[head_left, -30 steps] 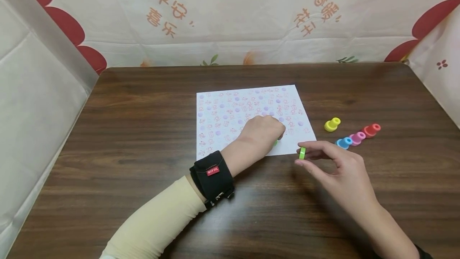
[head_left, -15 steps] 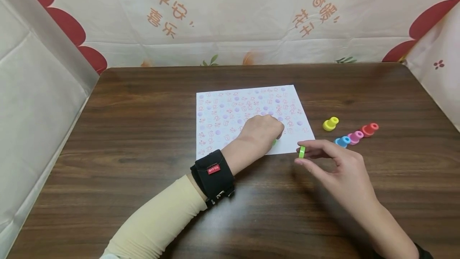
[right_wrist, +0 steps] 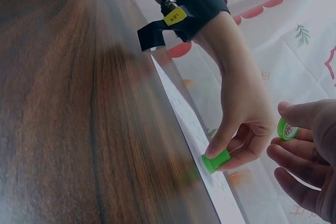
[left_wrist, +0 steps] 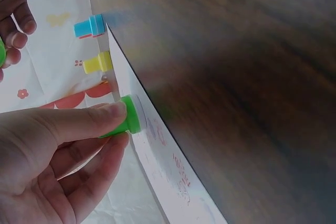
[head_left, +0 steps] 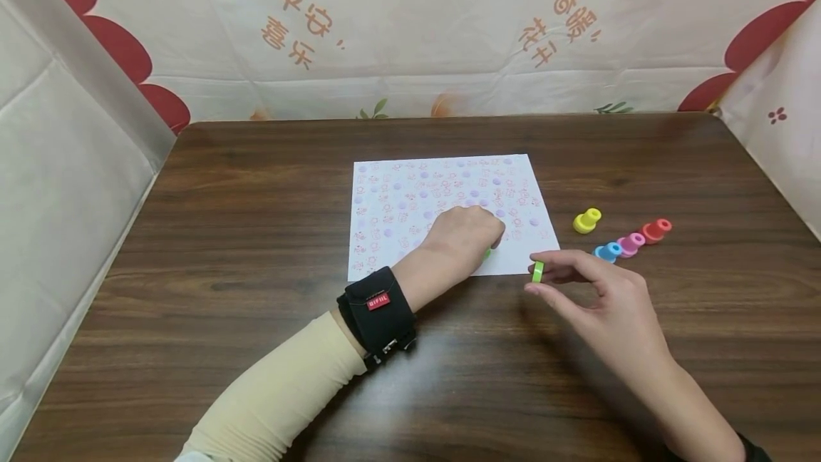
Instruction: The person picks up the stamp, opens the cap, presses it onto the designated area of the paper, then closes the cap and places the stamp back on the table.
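My left hand (head_left: pixel 465 234) pinches a green stamp (left_wrist: pixel 125 119) between thumb and fingers, its broad end down against the printed paper sheet (head_left: pixel 442 177), close to the sheet's front edge. In the head view the hand hides most of this stamp. The sheet bears rows of small red and purple prints. Just off the sheet's front right corner, my right hand (head_left: pixel 599 298) holds a small green cap (head_left: pixel 537 272) between thumb and fingertips, raised above the table. In the right wrist view a round drawing shows inside the green cap (right_wrist: pixel 287 129).
To the right of the sheet a yellow stamp (head_left: pixel 586 221) stands by itself. Blue (head_left: pixel 606 252), pink (head_left: pixel 631 244) and red (head_left: pixel 656 231) stamps stand in a slanting row beyond my right hand. A white patterned cloth (head_left: pixel 398 34) hangs behind the brown wooden table (head_left: pixel 256 198).
The sheet has turned slightly clockwise during the last half second. Both hands keep their grips and have hardly moved.
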Motion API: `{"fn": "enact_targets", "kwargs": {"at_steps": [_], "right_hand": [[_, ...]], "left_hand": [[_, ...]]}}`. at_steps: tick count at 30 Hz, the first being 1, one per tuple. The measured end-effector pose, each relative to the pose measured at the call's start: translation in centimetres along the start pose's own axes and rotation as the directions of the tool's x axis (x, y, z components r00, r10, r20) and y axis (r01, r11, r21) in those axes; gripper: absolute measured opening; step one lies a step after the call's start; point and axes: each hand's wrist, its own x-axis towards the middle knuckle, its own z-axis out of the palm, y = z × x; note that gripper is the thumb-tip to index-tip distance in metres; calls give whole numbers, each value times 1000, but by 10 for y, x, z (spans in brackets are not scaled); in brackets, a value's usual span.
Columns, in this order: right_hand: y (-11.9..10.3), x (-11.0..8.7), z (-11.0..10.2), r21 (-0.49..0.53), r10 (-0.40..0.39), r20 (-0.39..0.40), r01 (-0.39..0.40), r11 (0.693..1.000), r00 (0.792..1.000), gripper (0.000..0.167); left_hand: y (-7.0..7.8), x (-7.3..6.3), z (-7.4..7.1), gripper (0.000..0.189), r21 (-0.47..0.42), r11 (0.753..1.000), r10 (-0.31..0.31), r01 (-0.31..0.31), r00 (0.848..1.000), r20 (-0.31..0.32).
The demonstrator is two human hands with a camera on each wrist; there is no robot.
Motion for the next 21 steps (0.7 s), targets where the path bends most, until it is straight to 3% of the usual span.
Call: {"fn": "enact_targets", "kwargs": {"at_steps": [11,15,18,21], "right_hand": [[4,-1,3,17,-8,-17,8,1000,1000,49],[3,-2,4,18,3,-18,-3,1000,1000,50],[2,0,4,18,13,-17,-13,1000,1000,51],[1,1,5,24,16,-25,-16,1000,1000,54]], "left_hand": [[-2,-3,6,18,12,1000,18,-18,1000,-17],[-7,-14,3,17,-97,995,0,-7,997,-72],[-15,-29,-7,15,-283,959,-47,2,987,-152],[-23,-44,-14,17,-477,878,-83,-40,969,-233]]}}
